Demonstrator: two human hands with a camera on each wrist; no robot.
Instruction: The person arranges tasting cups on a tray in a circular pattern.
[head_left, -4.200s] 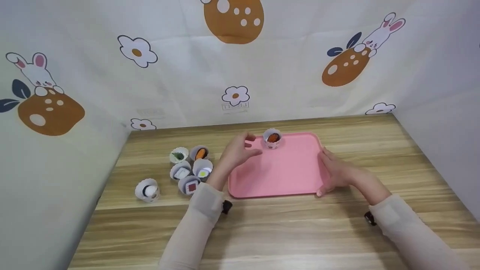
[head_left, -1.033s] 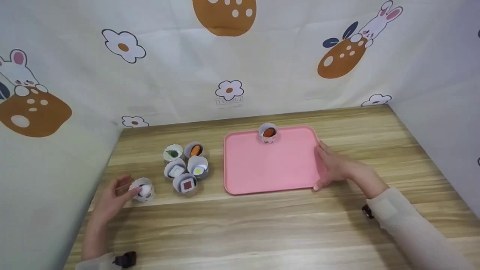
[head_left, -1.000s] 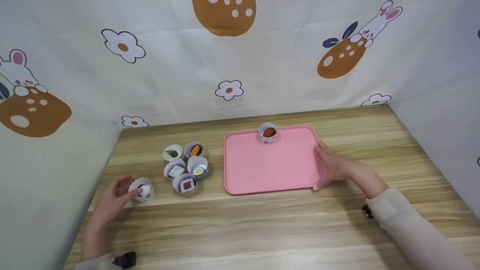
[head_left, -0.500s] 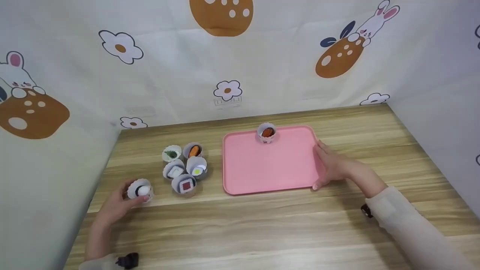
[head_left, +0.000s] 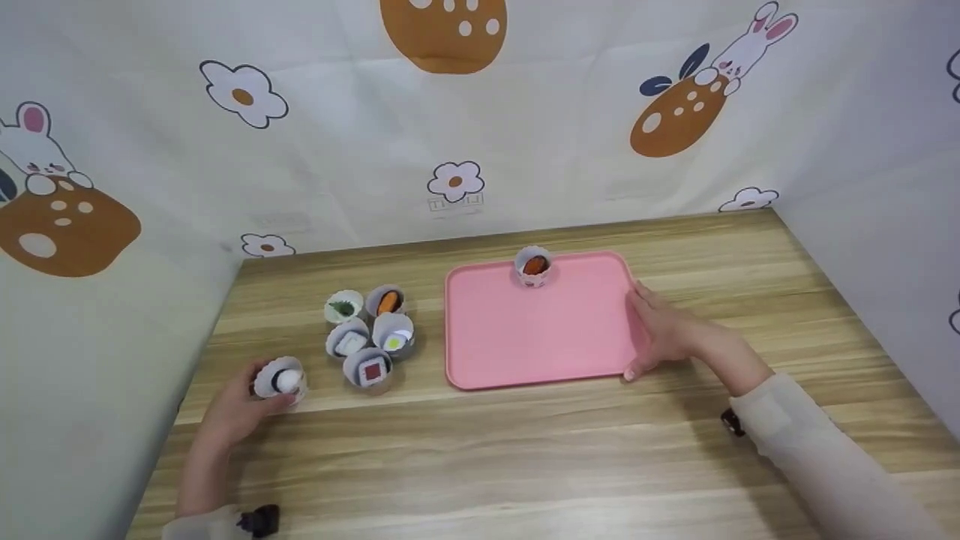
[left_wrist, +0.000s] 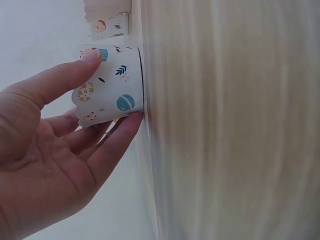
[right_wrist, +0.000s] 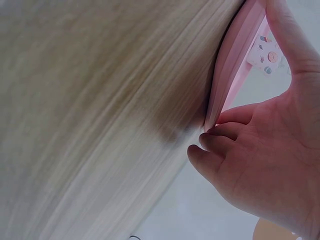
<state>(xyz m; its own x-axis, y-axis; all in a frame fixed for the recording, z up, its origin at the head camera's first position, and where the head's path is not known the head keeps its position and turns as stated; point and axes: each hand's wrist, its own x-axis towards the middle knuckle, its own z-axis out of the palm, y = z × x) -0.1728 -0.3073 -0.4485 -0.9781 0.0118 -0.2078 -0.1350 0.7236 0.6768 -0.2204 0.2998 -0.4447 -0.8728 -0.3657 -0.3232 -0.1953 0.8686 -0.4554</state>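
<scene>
At the left of the head view, my left hand (head_left: pixel 238 409) holds a small white paper baking cup (head_left: pixel 281 381) between thumb and fingers. A white-and-black sushi-like piece (head_left: pixel 287 380) lies inside it. The left wrist view shows printed pictures on that baking cup (left_wrist: pixel 112 85), its base at the tabletop. My right hand (head_left: pixel 666 334) rests along the right edge of a pink tray (head_left: pixel 540 330), thumb by the near corner and fingers spread toward the back. In the right wrist view its fingers touch the tray's outer rim (right_wrist: pixel 227 65). Another baking cup (head_left: pixel 533 279) with an orange-red piece stands at the tray's back edge.
Several more baking cups stand clustered left of the tray, with a green-topped piece (head_left: pixel 342 308), an orange piece (head_left: pixel 388 302), a white piece (head_left: pixel 350 343), a yellow-centred piece (head_left: pixel 394 342) and a red-centred piece (head_left: pixel 373 370). A printed cloth (head_left: pixel 360 150) hangs behind the wooden table (head_left: pixel 480 457).
My left hand has left the tray's back left area for the separate cup at far left, and its fingers have closed round it. The right hand stays at the tray's edge.
</scene>
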